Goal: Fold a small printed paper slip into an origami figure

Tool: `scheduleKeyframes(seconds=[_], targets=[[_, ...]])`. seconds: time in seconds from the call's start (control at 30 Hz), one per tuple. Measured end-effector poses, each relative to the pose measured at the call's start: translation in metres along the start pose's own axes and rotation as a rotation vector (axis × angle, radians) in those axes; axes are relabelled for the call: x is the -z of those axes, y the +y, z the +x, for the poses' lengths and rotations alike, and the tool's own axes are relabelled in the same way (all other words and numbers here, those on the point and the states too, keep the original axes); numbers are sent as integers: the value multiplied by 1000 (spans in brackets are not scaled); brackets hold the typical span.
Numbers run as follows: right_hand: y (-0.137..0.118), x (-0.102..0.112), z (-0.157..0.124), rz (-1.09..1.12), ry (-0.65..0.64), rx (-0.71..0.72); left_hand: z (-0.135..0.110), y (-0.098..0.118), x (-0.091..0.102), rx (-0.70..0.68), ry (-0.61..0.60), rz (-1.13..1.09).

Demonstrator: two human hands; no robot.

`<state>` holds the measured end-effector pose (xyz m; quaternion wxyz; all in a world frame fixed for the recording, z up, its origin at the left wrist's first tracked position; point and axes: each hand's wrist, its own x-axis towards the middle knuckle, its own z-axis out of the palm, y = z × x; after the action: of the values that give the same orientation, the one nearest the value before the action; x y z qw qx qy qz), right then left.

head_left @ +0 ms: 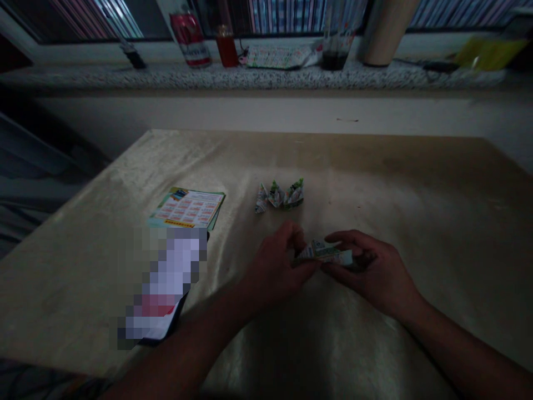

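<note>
A small folded piece of printed paper (pixel 327 254) is held between both hands, low over the table. My left hand (pixel 281 258) pinches its left end, thumb along the near edge and fingers curled behind. On its right end my right hand (pixel 370 266) closes, with the thumb at the lower edge and the fingers at the top. Just beyond the hands stand several small folded paper pieces (pixel 278 195) in a row, printed in green and white. Parts of the held paper are hidden by the fingers.
To the left lies a stack of printed calendar cards (pixel 189 208), with a phone (pixel 169 283) in front, its screen blurred. Along the stone windowsill (pixel 275 80) stand a red can (pixel 190 39), a red bottle (pixel 227 49), a glass with dark liquid (pixel 334 53) and a tan cylinder (pixel 387 33).
</note>
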<state>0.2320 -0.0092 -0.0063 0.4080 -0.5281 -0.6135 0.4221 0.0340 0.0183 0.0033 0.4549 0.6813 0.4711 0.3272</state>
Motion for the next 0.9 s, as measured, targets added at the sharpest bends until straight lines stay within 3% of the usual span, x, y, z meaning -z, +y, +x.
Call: scheduleKeyframes(seconds=[0.23,0.33,0.57,0.73,0.9], targets=[[-11,1,0,118,104,-56,1,4,2,18,15,-164],[-11,2,3,200,150,-53,3,5,2,40,79,-147],[-11,-2,4,298,77,-138,1,5,4,16,103,-110],[-7,4,3,340,125,-133,4,7,9,147,59,-271],[3,10,5,474,81,-169,4,9,16,225,138,-316]])
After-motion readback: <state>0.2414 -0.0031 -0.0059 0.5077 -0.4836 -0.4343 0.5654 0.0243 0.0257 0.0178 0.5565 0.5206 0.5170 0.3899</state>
